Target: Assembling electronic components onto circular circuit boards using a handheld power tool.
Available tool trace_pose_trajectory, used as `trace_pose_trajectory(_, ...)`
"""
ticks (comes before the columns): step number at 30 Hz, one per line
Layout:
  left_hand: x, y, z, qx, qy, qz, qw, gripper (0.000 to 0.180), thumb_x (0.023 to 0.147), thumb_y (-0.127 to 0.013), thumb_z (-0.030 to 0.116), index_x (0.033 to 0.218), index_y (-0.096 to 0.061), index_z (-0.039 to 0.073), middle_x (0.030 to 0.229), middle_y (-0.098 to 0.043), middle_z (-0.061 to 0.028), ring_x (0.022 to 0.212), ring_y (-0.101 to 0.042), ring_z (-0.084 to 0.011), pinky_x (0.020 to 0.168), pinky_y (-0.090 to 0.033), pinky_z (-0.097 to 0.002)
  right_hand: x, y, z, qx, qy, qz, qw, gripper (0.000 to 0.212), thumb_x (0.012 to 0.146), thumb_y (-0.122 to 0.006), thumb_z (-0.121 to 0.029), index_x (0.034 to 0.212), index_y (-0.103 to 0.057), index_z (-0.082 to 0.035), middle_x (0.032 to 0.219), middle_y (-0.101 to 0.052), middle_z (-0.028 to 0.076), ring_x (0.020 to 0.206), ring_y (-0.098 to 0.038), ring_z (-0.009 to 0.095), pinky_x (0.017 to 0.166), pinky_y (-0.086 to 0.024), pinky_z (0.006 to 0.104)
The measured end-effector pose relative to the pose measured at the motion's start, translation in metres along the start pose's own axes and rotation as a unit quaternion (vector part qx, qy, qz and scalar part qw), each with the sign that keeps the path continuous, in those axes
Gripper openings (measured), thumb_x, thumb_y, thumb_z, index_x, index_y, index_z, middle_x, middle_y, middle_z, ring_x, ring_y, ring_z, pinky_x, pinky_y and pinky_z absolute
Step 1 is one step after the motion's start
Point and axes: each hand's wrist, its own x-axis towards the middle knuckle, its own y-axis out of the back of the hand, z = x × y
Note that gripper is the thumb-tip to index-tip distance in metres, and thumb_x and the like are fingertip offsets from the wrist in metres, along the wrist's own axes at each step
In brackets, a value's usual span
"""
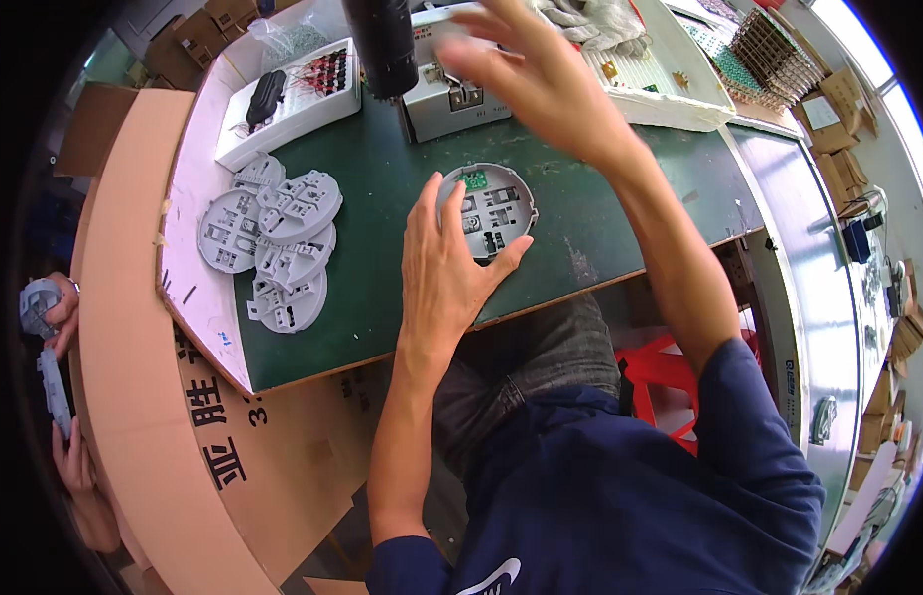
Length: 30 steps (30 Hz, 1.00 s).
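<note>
We have the left hand [441, 273] on the round grey housing [499, 211], open side up on the green tabletop [372, 297]; thumb at the near right rim, fingers along the left side, so we mark a light grasp, part resting on the table. Small green circuit board [474, 180] inside, far side. Right hand [531, 79] raised, motion-blurred, near the grey metal box [459, 117] and black cylinder [382, 50]; we can't tell if it grips anything. Pile of grey housings [301, 208] at left, white foam tray [288, 135] with red-wired parts beyond
</note>
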Motion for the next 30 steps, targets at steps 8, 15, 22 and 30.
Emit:
trace_pose_trajectory(8, -0.001, 0.003, 0.002, -0.027, 0.017, -0.022, 0.999, 0.089, 0.084, -0.078, 0.057, 0.14, -0.05, -0.007, 0.152, -0.041, -0.0259, 0.133, -0.047, -0.0422, 0.111, -0.042, -0.0496, 0.083, -0.014, -0.023, 0.32, -0.033, -0.106, 0.941, 0.058, 0.096, -0.073, -0.044, 0.125, -0.057, 0.004, 0.11, -0.065, 0.011, 0.093, -0.064, 0.016, 0.08, -0.053, 0.0273)
trace_pose_trajectory(15, -0.002, 0.004, 0.0, -0.027, 0.024, -0.022, 0.999, 0.089, 0.084, -0.078, 0.056, 0.14, -0.05, -0.007, 0.152, -0.041, -0.0255, 0.134, -0.047, -0.0421, 0.111, -0.043, -0.0493, 0.079, -0.004, -0.002, 0.299, -0.061, 0.106, 0.946, 0.032, 0.097, -0.071, -0.023, 0.113, -0.054, -0.001, 0.085, -0.067, 0.006, 0.061, -0.062, 0.011, 0.056, -0.053, 0.0268)
trace_pose_trajectory(22, -0.001, 0.003, 0.001, -0.03, 0.031, -0.021, 0.999, 0.088, 0.083, -0.08, 0.057, 0.141, -0.051, -0.004, 0.153, -0.043, -0.0244, 0.136, -0.047, -0.041, 0.112, -0.042, -0.0476, 0.086, -0.016, 0.023, 0.195, -0.067, 0.123, 0.971, 0.033, 0.094, -0.075, -0.025, 0.111, -0.056, -0.004, 0.067, -0.056, -0.001, 0.055, -0.053, 0.009, 0.047, -0.042, 0.0266)
trace_pose_trajectory(30, -0.001, 0.003, 0.001, -0.027, 0.028, -0.022, 0.999, 0.089, 0.083, -0.08, 0.055, 0.14, -0.049, -0.006, 0.152, -0.041, -0.0249, 0.133, -0.047, -0.0417, 0.111, -0.042, -0.0492, 0.03, -0.014, -0.011, 0.281, -0.136, 0.098, 0.945, 0.033, 0.096, -0.073, -0.025, 0.109, -0.052, -0.004, 0.067, -0.056, -0.001, 0.056, -0.054, 0.008, 0.049, -0.043, 0.025)
